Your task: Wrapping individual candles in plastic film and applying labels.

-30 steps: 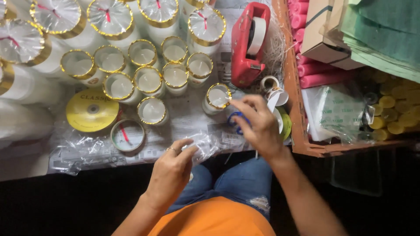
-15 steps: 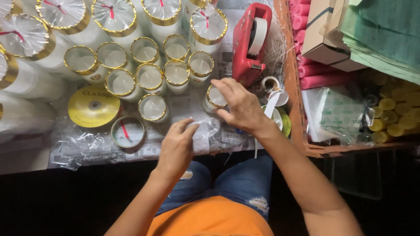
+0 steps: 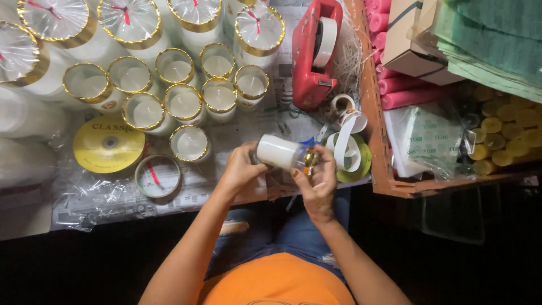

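white candle jar [image 3: 278, 151] lying sideways above desk [image 3: 237, 133] | left hand [image 3: 240, 168] fingers clamped on base | right hand [image 3: 319, 176] fingers clamped on gold rim end

Candle [image 3: 280, 152] lying sideways at the counter's [image 3: 34, 217] near edge, between the hands: left hand [image 3: 240, 169] at its left end, right hand [image 3: 317, 179] at its right end. Just left of candle, single cup [image 3: 191, 142]; left of that, lid [image 3: 157, 176] and disc [image 3: 108, 144]. Behind candle, cluster of cups [image 3: 183, 103]; further behind, wrapped jars [image 3: 258, 31]. Behind and right of candle, tape dispenser [image 3: 316, 53]. Just right of candle, ribbon rolls [image 3: 350, 149]. Further right, tray [image 3: 377, 141] holding bags [image 3: 435, 141].
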